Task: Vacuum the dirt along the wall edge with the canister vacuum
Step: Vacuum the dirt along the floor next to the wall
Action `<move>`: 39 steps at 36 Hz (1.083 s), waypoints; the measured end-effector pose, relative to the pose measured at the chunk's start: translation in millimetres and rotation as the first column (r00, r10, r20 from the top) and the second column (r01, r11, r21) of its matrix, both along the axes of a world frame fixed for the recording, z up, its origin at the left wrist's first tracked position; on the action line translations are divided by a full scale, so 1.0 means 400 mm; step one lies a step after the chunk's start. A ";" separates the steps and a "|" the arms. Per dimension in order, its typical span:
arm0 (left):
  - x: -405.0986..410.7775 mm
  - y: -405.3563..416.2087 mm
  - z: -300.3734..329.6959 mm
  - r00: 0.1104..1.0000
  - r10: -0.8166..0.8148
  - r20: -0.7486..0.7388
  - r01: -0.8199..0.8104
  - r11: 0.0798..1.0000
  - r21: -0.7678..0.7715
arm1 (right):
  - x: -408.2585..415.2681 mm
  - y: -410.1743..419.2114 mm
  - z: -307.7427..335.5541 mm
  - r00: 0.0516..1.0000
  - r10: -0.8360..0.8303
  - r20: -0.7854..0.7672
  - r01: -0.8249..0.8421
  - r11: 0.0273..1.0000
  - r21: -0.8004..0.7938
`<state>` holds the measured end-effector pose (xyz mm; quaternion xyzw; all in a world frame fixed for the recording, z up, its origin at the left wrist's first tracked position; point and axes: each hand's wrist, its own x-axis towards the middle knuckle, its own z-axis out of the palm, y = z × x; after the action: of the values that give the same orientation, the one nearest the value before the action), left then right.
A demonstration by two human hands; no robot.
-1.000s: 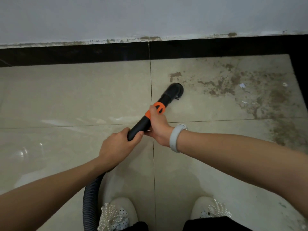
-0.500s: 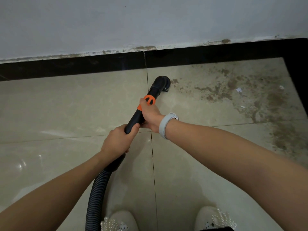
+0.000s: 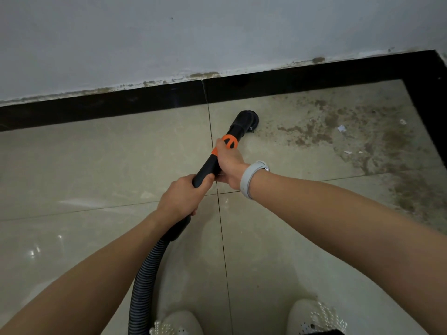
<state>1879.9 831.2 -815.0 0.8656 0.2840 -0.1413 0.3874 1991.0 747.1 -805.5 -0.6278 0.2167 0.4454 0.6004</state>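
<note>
Head view: vacuum wand (image 3: 212, 163) rigid plastic, looks light; ribbed hose (image 3: 145, 281) behind it flexible, likely to drag. Best held as now, two-handed along tube. Left hand (image 3: 180, 198) wrapped round rear end, right hand (image 3: 228, 162) gripping below orange collar (image 3: 229, 142), fingers curled tight. Nozzle (image 3: 245, 120) on floor tile, near black skirting (image 3: 96, 108), at edge of dirt patch (image 3: 350, 131).

The ribbed hose (image 3: 145, 281) and both shoes (image 3: 314, 317) run off the bottom edge.

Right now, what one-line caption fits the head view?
Both hands, left hand and right hand, grip the vacuum wand, its nozzle at the dirt patch near the black baseboard.
</note>
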 end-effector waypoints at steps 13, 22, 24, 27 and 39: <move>-0.051 -0.018 -0.007 0.998 -0.068 -0.013 0.068 0.997 0.027 | -0.052 -0.048 -0.015 0.999 -0.018 -0.046 0.018 1.000 0.012; -0.020 -0.050 -0.014 0.995 -0.102 -0.010 0.102 0.995 -0.013 | -0.032 -0.090 -0.020 0.999 -0.042 -0.029 0.042 0.999 -0.010; -0.008 -0.059 -0.016 0.994 -0.106 -0.008 0.105 0.994 -0.023 | -0.022 -0.102 -0.020 0.998 -0.052 -0.023 0.051 0.999 -0.013; 0.010 -0.076 -0.017 0.993 -0.115 -0.011 0.115 0.993 -0.031 | -0.006 -0.122 -0.018 0.997 -0.073 -0.023 0.073 0.997 -0.011; 0.058 -0.141 -0.011 0.981 -0.194 -0.023 0.194 0.981 -0.005 | 0.013 -0.202 -0.006 0.984 -0.175 -0.037 0.175 0.985 -0.010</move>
<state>1903.0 775.0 -819.4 0.8870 0.2025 -0.1889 0.3696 1996.4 666.2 -807.7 -0.6000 0.2838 0.4018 0.6309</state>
